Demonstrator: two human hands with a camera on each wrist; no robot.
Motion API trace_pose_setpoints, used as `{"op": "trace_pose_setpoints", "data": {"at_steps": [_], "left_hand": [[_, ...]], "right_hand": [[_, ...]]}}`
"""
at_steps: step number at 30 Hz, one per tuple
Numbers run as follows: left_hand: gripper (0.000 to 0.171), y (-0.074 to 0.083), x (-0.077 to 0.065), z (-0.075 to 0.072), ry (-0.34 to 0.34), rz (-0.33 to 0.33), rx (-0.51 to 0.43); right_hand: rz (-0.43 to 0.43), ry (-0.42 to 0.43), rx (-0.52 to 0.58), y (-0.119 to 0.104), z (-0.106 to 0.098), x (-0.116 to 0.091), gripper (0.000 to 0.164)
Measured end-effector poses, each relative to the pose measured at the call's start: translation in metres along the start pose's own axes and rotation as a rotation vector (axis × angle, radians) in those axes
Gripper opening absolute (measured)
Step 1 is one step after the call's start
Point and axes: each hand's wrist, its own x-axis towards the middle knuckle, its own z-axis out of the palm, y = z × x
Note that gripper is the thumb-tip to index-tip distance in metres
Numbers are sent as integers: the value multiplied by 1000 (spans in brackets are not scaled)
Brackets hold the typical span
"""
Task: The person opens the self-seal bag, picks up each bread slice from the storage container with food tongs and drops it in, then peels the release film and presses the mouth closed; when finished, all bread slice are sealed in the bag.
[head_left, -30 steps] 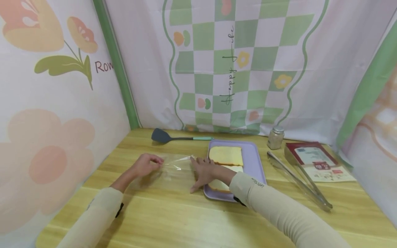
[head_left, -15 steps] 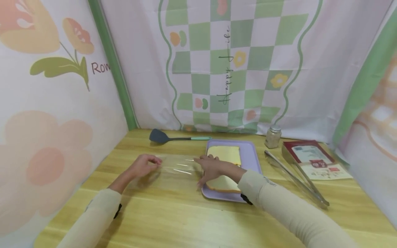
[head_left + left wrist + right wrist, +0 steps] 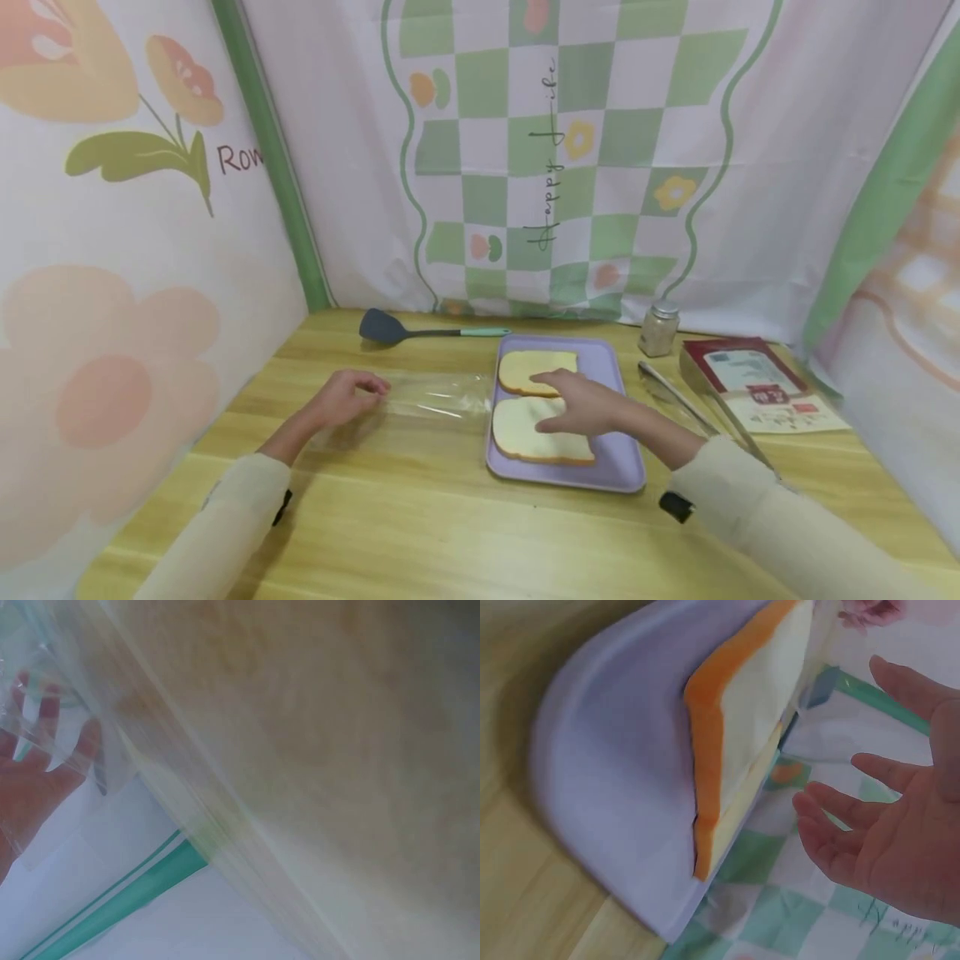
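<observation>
A clear plastic bag [image 3: 438, 396] stretches over the table from my left hand [image 3: 348, 398], whose thumb and fingers pinch its left end. In the left wrist view, the clear plastic [image 3: 187, 750] fills much of the picture and partly covers the left hand [image 3: 37, 776]. My right hand [image 3: 581, 404] hovers over the lilac tray [image 3: 611, 467], fingers apart and holding nothing. Under it lie two bread slices, the far one [image 3: 525, 367] and the near one [image 3: 521, 429]. The right wrist view shows the right hand [image 3: 900, 840] beside the bread [image 3: 761, 697], not touching it.
A spatula [image 3: 420, 332] with a dark blade lies at the back. Right of the tray are a lidded glass jar [image 3: 660, 329], metal tongs [image 3: 678, 396] partly behind the right arm, and a red and cream packet [image 3: 765, 387]. Printed curtains [image 3: 345, 167] enclose the table.
The right hand has let go of the plastic bag's right end and moved right, over the bread slices. The left hand stays at the bag's left end.
</observation>
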Motion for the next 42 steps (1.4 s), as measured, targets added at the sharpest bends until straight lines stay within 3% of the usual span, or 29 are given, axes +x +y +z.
{"op": "trace_pose_setpoints", "data": {"at_steps": [8, 17, 24, 28, 37, 42], "left_hand": [[10, -1, -2, -4, 0, -12, 7], [5, -2, -5, -7, -27, -32, 13], [7, -2, -2, -10, -32, -18, 16], [9, -2, -3, -8, -26, -19, 7], [11, 2, -3, -5, -22, -46, -15], [9, 3, -3, -5, -16, -50, -21]], "right_hand": [[-21, 172, 112, 24, -20, -40, 67], [50, 290, 88, 48, -28, -77, 68], [118, 313, 10, 82, -26, -98, 49], [125, 323, -99, 100, -27, -108, 45], [160, 317, -193, 124, -24, -126, 37], [132, 285, -213, 130, -25, -129, 38]]}}
